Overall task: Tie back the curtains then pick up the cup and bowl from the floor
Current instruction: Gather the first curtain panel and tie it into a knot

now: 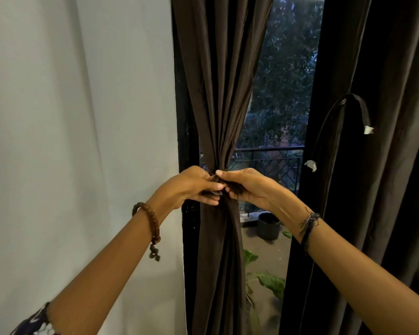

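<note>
Both hands, left hand [198, 186] and right hand [243, 187], pinch the tie around the left curtain [218, 93] (gathered tight), so fastening it comes next.

A single head-worn camera looks forward and slightly down along both forearms, facing a window framed by a white wall [70, 117] on the left. It sits close: the gathered dark curtain [218, 93] fills the centre, probably within arm's reach. Wide-angle bending shows at the edges. No second view shares the scene.
</note>
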